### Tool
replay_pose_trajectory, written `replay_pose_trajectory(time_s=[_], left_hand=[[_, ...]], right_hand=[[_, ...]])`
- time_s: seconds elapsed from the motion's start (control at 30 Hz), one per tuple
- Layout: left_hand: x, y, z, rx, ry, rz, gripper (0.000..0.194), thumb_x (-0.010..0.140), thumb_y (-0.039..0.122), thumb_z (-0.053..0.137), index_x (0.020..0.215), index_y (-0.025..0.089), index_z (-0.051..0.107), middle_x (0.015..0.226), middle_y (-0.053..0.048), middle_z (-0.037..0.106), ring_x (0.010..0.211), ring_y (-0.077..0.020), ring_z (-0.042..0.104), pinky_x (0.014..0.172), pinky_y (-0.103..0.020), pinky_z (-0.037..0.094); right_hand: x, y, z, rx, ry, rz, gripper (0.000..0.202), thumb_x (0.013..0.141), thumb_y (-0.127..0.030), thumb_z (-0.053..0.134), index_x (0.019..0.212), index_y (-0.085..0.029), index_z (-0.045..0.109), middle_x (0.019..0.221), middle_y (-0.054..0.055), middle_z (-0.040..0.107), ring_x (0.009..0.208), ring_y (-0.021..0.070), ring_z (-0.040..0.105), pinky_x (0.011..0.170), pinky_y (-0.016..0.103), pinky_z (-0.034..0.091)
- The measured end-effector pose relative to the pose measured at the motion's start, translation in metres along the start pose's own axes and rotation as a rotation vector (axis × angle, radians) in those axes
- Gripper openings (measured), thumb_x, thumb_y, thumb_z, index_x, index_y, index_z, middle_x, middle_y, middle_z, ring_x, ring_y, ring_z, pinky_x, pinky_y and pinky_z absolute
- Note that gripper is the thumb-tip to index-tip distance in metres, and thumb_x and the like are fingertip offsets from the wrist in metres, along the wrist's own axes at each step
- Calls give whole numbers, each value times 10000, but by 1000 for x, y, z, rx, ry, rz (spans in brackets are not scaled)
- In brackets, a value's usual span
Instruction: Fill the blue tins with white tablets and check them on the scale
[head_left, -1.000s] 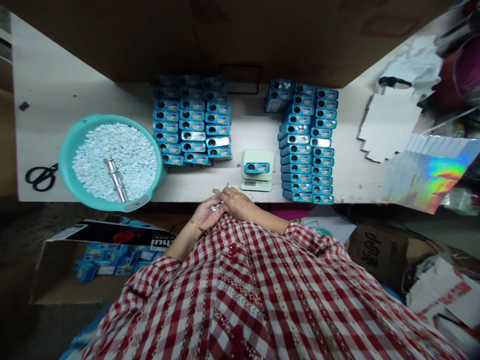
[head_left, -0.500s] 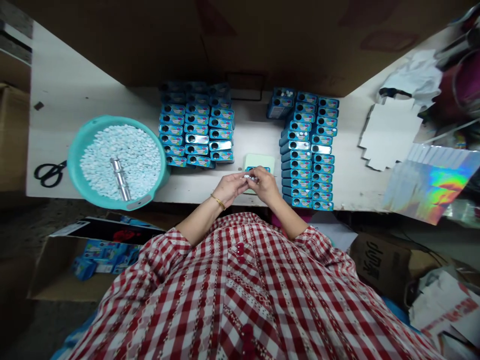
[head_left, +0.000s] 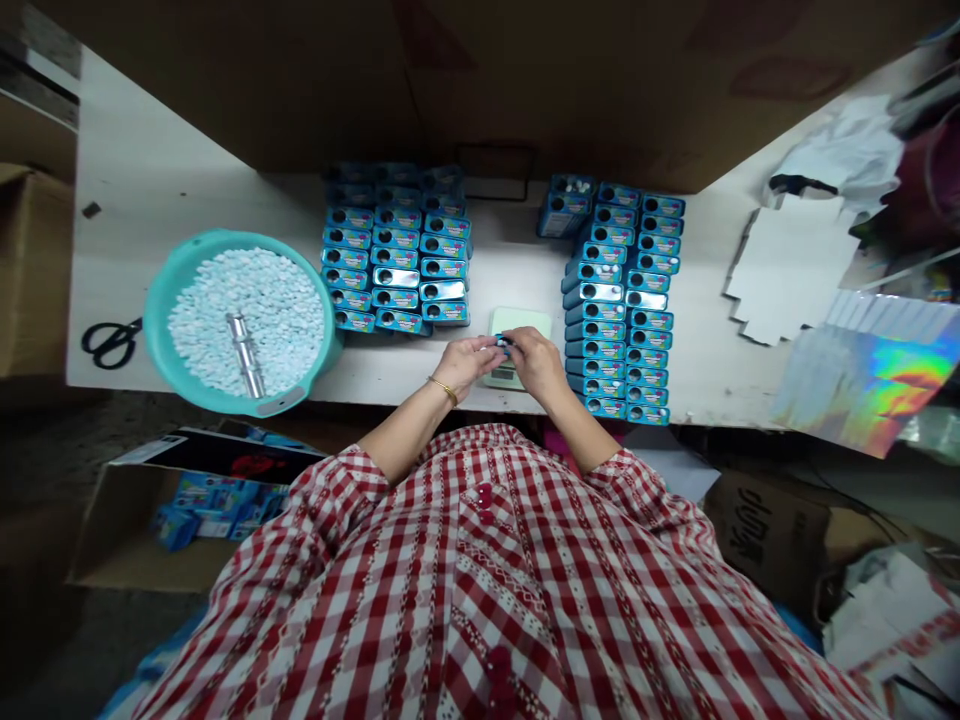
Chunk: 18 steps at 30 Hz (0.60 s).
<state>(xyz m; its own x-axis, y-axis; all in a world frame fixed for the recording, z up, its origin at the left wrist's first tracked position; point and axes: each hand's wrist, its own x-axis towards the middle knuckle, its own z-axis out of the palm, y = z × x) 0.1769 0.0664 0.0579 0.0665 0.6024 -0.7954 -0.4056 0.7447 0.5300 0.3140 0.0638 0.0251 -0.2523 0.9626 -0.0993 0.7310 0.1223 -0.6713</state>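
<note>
My left hand [head_left: 463,366] and my right hand [head_left: 537,362] meet over the front of a pale green kitchen scale [head_left: 519,322]. Between their fingertips is a small blue tin [head_left: 507,341], mostly covered by the fingers. A white bit shows at the tin's top, by the left fingertips. Both hands are closed, with fingers and thumbs pressed to the tin. The scale's display [head_left: 505,376] shows just below the hands.
Rows of upright blue tins stand left [head_left: 396,277] and right [head_left: 604,330] of the scale. A turquoise basin [head_left: 157,330] holds white candies and a metal cylinder [head_left: 246,355]. Black scissors [head_left: 112,345] lie left; a large cardboard box [head_left: 465,90] borders the back.
The blue tin, earlier on the scale beyond my fingers, is now up between my hands. Fewer white candies show at my fingertips. The scale's display has come into view.
</note>
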Motion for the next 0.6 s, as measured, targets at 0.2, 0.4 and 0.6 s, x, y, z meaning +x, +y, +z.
replay_pose_trajectory(time_s=[0.2, 0.4, 0.6], left_hand=[[0, 2, -14, -44, -69, -10, 142, 746, 0, 590, 858, 62, 651, 714, -65, 673, 670, -95, 644, 812, -262, 521], [-12, -14, -56, -332, -57, -176, 243, 888, 144, 429, 863, 83, 664, 758, -68, 676, 668, -100, 634, 646, -195, 525], [-28, -43, -97, -405, 17, -253, 208, 884, 212, 464, 928, 122, 646, 792, -61, 677, 692, -116, 640, 684, -225, 533]], right_hand=[[-8, -2, -3, 102, 46, -69, 316, 866, -103, 414, 1095, -173, 621, 1079, 87, 644, 1033, 180, 585, 926, 334, 468], [-30, -57, 23, -66, -192, -212, 318, 887, -180, 477, 1190, -134, 558, 1158, 146, 592, 1052, 231, 523, 938, 412, 459], [-36, -86, 45, -198, -497, -341, 241, 892, -106, 436, 1096, -113, 563, 1082, 127, 575, 1006, 201, 527, 821, 331, 515]])
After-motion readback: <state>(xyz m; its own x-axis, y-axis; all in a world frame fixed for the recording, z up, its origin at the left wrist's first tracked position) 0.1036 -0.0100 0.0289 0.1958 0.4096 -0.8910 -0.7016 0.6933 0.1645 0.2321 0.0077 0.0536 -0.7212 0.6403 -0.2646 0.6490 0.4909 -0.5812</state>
